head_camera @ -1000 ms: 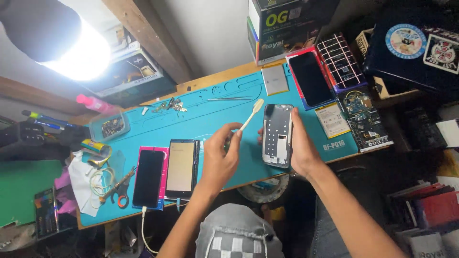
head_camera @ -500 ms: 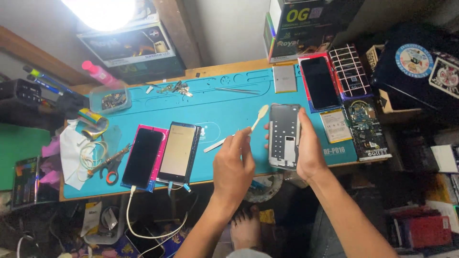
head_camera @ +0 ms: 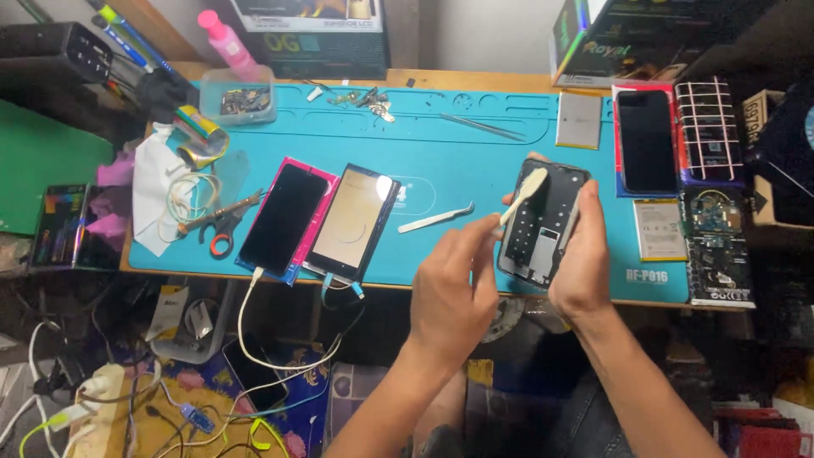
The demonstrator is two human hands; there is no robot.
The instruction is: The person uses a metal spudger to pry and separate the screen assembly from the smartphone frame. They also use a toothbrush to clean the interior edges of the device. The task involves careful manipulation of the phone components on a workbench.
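Currently, right hand (head_camera: 585,263) clamped on opened phone (head_camera: 543,222) over mat's (head_camera: 441,153) front edge, right of middle, left hand (head_camera: 454,293) pinched brush (head_camera: 519,197), bristles touching phone's top, tweezers (head_camera: 437,219) just left on mat.

phone repair workshop | teal repair mat (head_camera: 441,144) | tweezers (head_camera: 437,220) | bare circuit boards (head_camera: 716,246) | opened phones (head_camera: 284,218)

The opened phone frame (head_camera: 543,222) looks like matt black plastic; the small brush (head_camera: 519,198) is pale, smooth plastic. The turquoise work mat (head_camera: 441,144) is matt — rubbery. Left, two phones (head_camera: 282,218) show glossy glass — tweezers (head_camera: 436,219) gleam metallic.
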